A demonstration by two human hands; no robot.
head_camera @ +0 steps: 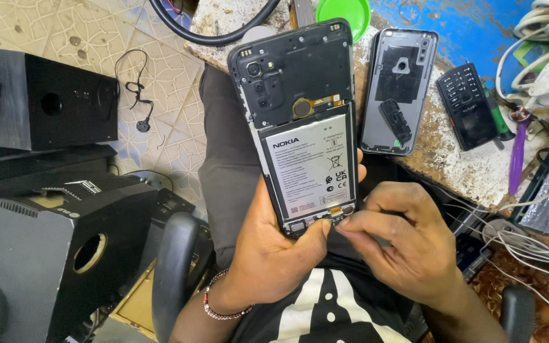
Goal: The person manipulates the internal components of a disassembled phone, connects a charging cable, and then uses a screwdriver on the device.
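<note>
Head view, looking down at the lap. The left hand (274, 254) is cradling an opened smartphone (303, 121) from beneath, palm under the lower half and thumb pressing at the bottom edge; a beaded bracelet (223, 308) is circling its wrist. The right hand (401, 238) is pinching its thumb and forefinger together at the phone's lower edge, at the small connector area (325, 219) — whether a tool or part is sitting between the fingertips cannot be told. The phone is standing tilted, top end pointing toward twelve o'clock, its back removed and facing the camera: a white-labelled battery (312, 168) is filling the lower half, and a black inner frame with camera openings (287, 73) is covering the upper half, with a round gold-rimmed sensor (302, 108) just above the battery.

At two o'clock from the hands, the detached grey back cover (398, 89) is lying inner face up on the worn, paint-flecked bench (465, 165). Further toward three o'clock, a small black keypad phone (467, 105) is lying beside it, and a purple-handled tool (518, 152) is resting near the bench edge. A green round lid (344, 13) is sitting at twelve o'clock. Tangled white cables (528, 235) are trailing at four o'clock. At nine o'clock — on the tiled floor (160, 82) — black speaker cabinets (52, 254) are standing.
</note>
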